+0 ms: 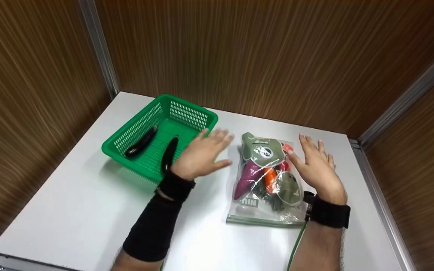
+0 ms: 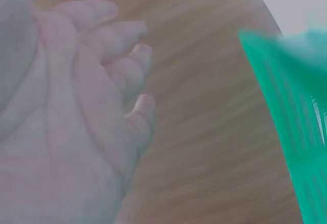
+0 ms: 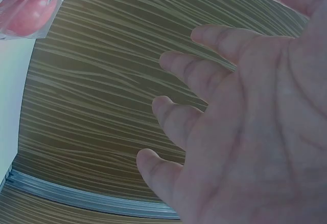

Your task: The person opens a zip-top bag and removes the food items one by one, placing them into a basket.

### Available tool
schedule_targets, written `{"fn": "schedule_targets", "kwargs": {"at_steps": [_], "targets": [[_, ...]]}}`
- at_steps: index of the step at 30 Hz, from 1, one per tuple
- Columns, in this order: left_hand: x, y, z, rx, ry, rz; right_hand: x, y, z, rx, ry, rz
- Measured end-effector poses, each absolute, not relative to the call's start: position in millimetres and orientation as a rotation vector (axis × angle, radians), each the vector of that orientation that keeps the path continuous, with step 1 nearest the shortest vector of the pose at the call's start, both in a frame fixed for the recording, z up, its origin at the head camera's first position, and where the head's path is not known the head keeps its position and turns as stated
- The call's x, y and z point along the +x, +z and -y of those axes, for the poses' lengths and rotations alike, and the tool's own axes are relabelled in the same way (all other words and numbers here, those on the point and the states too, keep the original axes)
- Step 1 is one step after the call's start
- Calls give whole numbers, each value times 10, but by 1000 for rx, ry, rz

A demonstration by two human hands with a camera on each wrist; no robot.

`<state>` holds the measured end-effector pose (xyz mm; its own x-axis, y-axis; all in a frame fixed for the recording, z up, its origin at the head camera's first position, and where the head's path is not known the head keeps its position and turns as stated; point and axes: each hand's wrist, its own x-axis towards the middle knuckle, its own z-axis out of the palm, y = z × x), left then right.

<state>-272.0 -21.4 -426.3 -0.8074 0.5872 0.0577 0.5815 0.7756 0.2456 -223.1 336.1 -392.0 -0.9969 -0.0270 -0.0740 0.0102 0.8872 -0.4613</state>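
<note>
My left hand (image 1: 204, 154) is held with fingers extended over the right side of a green plastic basket (image 1: 190, 103). Inside the basket lie two dark eggplants, one eggplant (image 1: 141, 142) by the left wall and another eggplant (image 1: 169, 154) partly behind my wrist. To the right is a clear zip bag (image 1: 266, 214) printed with a green cartoon figure, with a purple item (image 1: 248, 178), an orange item (image 1: 270, 180) and red items inside. My right hand (image 1: 317, 165) hovers at the bag's right edge, fingers spread and holding nothing. Both palms show bare in the wrist views.
A white table (image 1: 70, 210) carries the basket and bag. Brown wood-grain panels (image 1: 239, 56) enclose it at the back and both sides, joined by metal corner strips (image 1: 100, 49). A green cord (image 1: 296, 244) runs beside my right forearm.
</note>
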Motion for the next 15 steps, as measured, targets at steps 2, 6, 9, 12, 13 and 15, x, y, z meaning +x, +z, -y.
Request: {"fn": "schedule_targets", "kwargs": {"at_steps": [2,6,9,12,13,15], "targets": [[-2675,-4305,70,1060,350,-2898,-2230,-3915,-3363,-15,-729,-2975],[-2570,-4419,-200,1234,208,-2835,-2231,-3904,-3367,-14,-734,-2977],[-2494,-4514,-361,1330,116,-2797,-2229,-3902,-3367,-16,-735,-2987],[-2437,-4630,-485,1394,41,-2761,-2225,-3905,-3363,-14,-727,-2993],[-2425,-4674,-523,1417,10,-2746,-2224,-3906,-3361,-14,-725,-2993],[-2407,-4772,-591,1461,-52,-2718,-2225,-3908,-3356,-12,-726,-2992]]}}
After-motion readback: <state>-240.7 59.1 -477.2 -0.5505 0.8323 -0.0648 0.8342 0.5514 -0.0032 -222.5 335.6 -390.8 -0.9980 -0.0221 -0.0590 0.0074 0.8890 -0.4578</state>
